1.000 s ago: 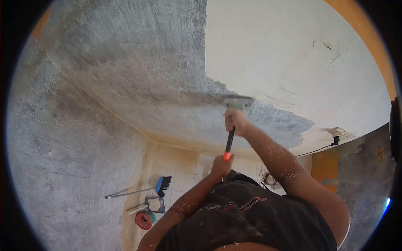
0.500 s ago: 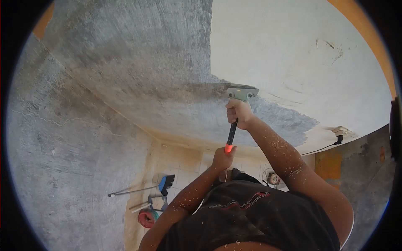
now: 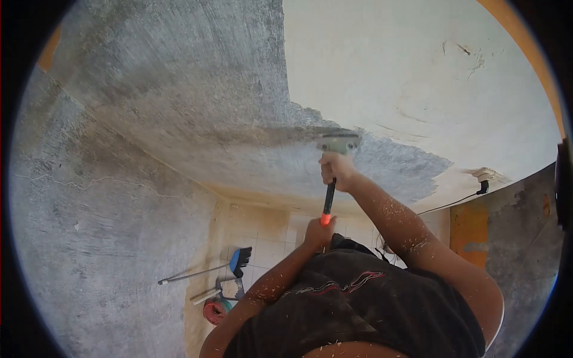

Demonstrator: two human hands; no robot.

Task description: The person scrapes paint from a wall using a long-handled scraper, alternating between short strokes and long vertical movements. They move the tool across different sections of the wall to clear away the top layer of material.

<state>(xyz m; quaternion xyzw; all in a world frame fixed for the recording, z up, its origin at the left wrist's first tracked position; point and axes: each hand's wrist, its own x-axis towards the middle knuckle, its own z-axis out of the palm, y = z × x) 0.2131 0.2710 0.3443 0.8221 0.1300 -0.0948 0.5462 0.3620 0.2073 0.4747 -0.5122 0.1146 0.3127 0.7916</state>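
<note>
A long-handled wall scraper [image 3: 330,197] has a wide greyish-green head, a black shaft and an orange end. My right hand [image 3: 337,167] is closed around the shaft just below the head. Lower down, my left hand [image 3: 320,231] grips the handle at its orange end. The scraper's head lies against the wall, at the border between the bare grey surface [image 3: 394,161] and the cream paint layer [image 3: 382,59]. Pale flakes speckle both my forearms and my dark shirt.
A blue-and-black broom [image 3: 240,261] leans low at the left, with a dustpan [image 3: 230,289] and a coiled red-green hose-like item [image 3: 216,311] by it. A black plug [image 3: 483,187] with a cable sits in a wall socket at the right. White tiles [image 3: 259,253] cover the floor.
The scraper and both hands have moved down slightly, the head slipping a little lower on the wall. A strip of cream paint along the border is gone. The view has shifted a bit.
</note>
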